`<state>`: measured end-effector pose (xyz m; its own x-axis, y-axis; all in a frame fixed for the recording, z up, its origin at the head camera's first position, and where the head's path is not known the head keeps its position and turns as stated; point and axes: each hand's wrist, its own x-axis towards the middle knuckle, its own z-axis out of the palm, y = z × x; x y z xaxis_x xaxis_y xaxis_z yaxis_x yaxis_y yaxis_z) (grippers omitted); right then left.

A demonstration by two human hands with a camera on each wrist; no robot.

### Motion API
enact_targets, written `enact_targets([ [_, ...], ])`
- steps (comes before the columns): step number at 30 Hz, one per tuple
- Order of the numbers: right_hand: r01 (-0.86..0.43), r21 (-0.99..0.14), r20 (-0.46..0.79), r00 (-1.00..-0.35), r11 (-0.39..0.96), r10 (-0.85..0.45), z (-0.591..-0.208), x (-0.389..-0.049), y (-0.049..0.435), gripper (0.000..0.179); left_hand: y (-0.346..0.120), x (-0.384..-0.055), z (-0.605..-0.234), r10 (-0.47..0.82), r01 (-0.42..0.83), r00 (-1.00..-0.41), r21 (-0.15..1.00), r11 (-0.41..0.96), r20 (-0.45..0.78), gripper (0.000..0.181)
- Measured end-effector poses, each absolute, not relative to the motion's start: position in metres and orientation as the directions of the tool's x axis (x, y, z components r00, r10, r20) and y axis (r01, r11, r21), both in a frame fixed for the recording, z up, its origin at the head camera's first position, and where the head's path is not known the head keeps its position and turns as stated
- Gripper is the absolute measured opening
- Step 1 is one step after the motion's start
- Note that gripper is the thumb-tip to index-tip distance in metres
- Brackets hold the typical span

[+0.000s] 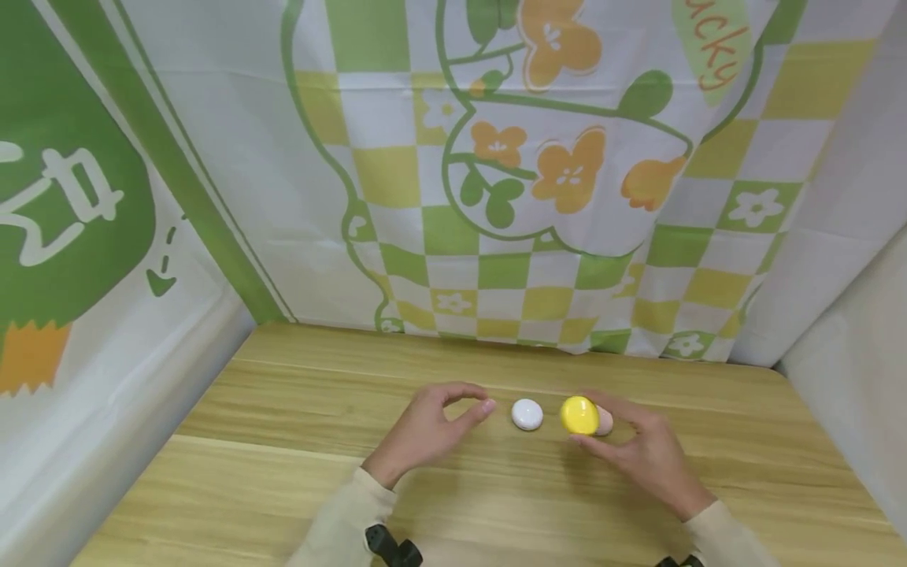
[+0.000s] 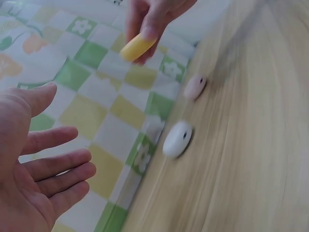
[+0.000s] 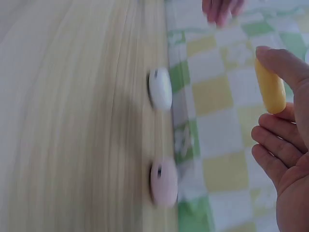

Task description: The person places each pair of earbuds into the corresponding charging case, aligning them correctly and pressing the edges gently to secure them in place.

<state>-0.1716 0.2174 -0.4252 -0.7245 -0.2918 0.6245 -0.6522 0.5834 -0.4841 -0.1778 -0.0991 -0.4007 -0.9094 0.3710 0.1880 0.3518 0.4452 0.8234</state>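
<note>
My right hand [image 1: 645,449] pinches a glossy yellow round disc [image 1: 579,415] between thumb and fingers, lifted over the table. Seen edge-on in the right wrist view, the yellow disc [image 3: 270,89] is thick with rounded edges. A similar white disc [image 1: 527,414] lies on the table between the two hands. Beyond the yellow one, a pale pink disc [image 1: 605,422] rests on the table, partly covered in the head view. The white disc [image 2: 177,140] and the pink disc [image 2: 194,87] each have a small dark slot in the side. My left hand [image 1: 434,425] hovers left of the white disc, fingers relaxed and holding nothing.
The wooden table [image 1: 283,465] ends at the back against a hanging cloth [image 1: 453,236] with green and yellow checks and flowers. White cloth with a green print [image 1: 71,189] closes off the left side, and plain pale cloth [image 1: 850,339] the right.
</note>
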Motion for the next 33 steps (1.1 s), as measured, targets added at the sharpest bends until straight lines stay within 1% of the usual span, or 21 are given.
enact_targets([
  [3, -0.57, -0.476, 0.586, -0.774, 0.67, -0.241, -0.429, -0.173, 0.238, 0.06, -0.109, -0.179, -0.403, 0.341, 0.34, -0.921, 0.811, 0.477, 0.186, 0.048],
  [6, -0.479, -0.492, 0.514, -0.834, 0.727, -0.201, -0.432, -0.177, 0.257, 0.058, -0.119, -0.18, -0.406, 0.305, 0.321, -0.935, 0.802, 0.504, 0.183, 0.052],
  [10, -0.34, -0.51, 0.367, -0.917, 0.79, -0.158, -0.432, -0.182, 0.277, 0.061, -0.127, -0.182, -0.409, 0.267, 0.298, -0.948, 0.791, 0.534, 0.176, 0.053],
  [13, -0.273, -0.481, 0.272, -0.95, 0.833, -0.154, -0.434, -0.186, 0.289, 0.066, -0.131, -0.183, -0.412, 0.255, 0.296, -0.95, 0.778, 0.554, 0.18, 0.053],
  [16, -0.258, -0.447, 0.22, -0.96, 0.857, -0.174, -0.437, -0.189, 0.298, 0.066, -0.136, -0.184, -0.413, 0.243, 0.296, -0.952, 0.756, 0.584, 0.185, 0.053],
  [20, -0.277, -0.411, 0.201, -0.957, 0.869, -0.209, -0.444, -0.191, 0.307, 0.056, -0.142, -0.188, -0.415, 0.224, 0.303, -0.952, 0.719, 0.626, 0.206, 0.054],
  [22, -0.279, -0.393, 0.19, -0.957, 0.876, -0.219, -0.447, -0.192, 0.311, 0.053, -0.146, -0.191, -0.415, 0.217, 0.31, -0.951, 0.703, 0.64, 0.222, 0.053],
  [24, -0.265, -0.383, 0.168, -0.962, 0.885, -0.215, -0.449, -0.192, 0.315, 0.054, -0.149, -0.193, -0.416, 0.213, 0.321, -0.947, 0.682, 0.657, 0.241, 0.052],
  [27, -0.24, -0.366, 0.129, -0.97, 0.899, -0.206, -0.453, -0.191, 0.319, 0.061, -0.152, -0.195, -0.416, 0.212, 0.327, -0.944, 0.659, 0.677, 0.251, 0.051],
  [33, -0.222, -0.347, 0.102, -0.975, 0.911, -0.199, -0.455, -0.19, 0.326, 0.063, -0.158, -0.199, -0.419, 0.202, 0.32, -0.946, 0.634, 0.704, 0.254, 0.051],
])
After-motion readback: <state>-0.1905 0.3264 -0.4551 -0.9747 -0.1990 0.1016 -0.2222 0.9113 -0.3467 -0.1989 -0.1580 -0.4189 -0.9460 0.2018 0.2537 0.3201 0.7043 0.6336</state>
